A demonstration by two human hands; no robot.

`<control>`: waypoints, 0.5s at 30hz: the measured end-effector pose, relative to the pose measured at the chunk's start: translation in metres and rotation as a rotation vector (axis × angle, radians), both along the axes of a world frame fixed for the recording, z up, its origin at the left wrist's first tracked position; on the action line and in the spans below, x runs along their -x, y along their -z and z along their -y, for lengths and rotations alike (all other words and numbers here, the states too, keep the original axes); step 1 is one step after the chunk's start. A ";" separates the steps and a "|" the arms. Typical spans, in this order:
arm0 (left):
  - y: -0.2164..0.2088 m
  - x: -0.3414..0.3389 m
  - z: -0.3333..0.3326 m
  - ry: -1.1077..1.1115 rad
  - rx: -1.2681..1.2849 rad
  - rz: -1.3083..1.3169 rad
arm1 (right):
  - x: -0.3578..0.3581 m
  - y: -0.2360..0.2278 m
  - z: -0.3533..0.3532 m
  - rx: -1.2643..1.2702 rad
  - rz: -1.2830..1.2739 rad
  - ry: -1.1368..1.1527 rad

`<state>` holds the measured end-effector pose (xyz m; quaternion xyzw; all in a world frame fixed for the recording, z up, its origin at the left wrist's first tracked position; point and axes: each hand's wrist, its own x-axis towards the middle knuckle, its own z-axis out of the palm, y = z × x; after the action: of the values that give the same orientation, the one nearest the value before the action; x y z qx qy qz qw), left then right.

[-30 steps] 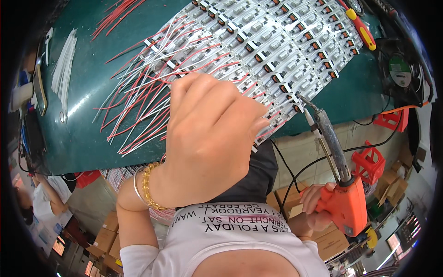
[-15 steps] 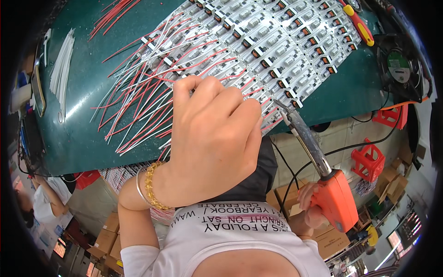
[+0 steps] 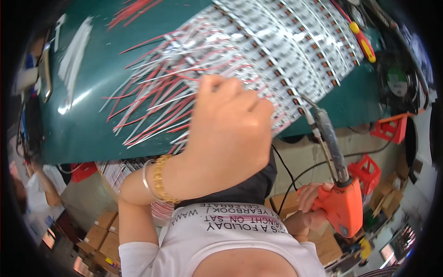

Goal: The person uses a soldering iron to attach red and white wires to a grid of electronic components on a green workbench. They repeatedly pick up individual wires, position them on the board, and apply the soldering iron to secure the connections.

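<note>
My left hand (image 3: pixel 230 124), with a silver bangle and a yellow beaded bracelet at its wrist, is closed over the near edge of the circuit board panel (image 3: pixel 295 51). Its fingertips point away and are hidden, so what they pinch does not show. Red and white wires (image 3: pixel 157 101) fan out to the left of this hand from the panel's left part. Within my right hand (image 3: pixel 310 203) is the handle of an orange soldering gun (image 3: pixel 344 210). Its metal tip reaches up to the near right edge of the panel, beside rows of small components.
On the green table (image 3: pixel 101 134) lie a bundle of white wires (image 3: pixel 76 55) and a bundle of red wires (image 3: pixel 134 11). A red and yellow screwdriver (image 3: pixel 362 41) and a black fan (image 3: pixel 398 81) are at the right. Red stools (image 3: pixel 364 173) and cardboard boxes (image 3: pixel 99 233) stand below.
The table, panel and wires have shifted right and slightly up in view. My left hand has moved slightly right, still closed; the soldering gun has also moved slightly right.
</note>
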<state>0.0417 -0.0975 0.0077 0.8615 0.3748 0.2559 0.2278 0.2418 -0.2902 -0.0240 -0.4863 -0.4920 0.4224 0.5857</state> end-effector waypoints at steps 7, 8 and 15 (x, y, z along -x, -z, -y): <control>-0.021 0.070 -0.044 -0.324 -0.302 -0.250 | 0.001 0.021 0.000 -0.029 -0.203 0.135; -0.011 0.106 -0.073 -0.475 -0.417 -0.300 | 0.008 0.016 -0.003 -0.028 -0.185 0.187; 0.010 0.258 -0.141 -0.645 -0.347 -0.667 | 0.008 0.019 -0.012 -0.039 -0.152 0.176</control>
<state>-0.2160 0.0432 -0.0022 0.7617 0.6267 0.0824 -0.1421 0.2333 -0.2782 -0.0431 -0.4828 -0.4096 0.3954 0.6655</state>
